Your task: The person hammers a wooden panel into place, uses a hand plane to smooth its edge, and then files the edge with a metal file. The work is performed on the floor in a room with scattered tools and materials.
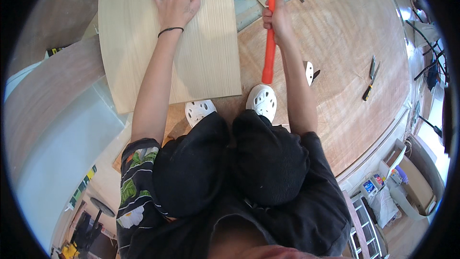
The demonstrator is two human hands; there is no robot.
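**Inspector:** Right hand (277, 19) is closed tight round the orange handle of the claw hammer (271, 29), gripping high, just under the steel head. Left hand (176, 1) lies flat, fingers spread, holding nothing, pressing the pale wood panel (211, 52).

**Clerk:** Hammer's position and heading?

**Inspector:** Just right of the panel's right edge. Long axis runs near parallel to that edge: head away from the person, handle end toward the white shoe (262, 100).

**Clerk:** Risks?

**Inspector:** In my judgement, so high a grip gives poor control; a glancing blow could dent the panel or reach the spread fingers beside it.
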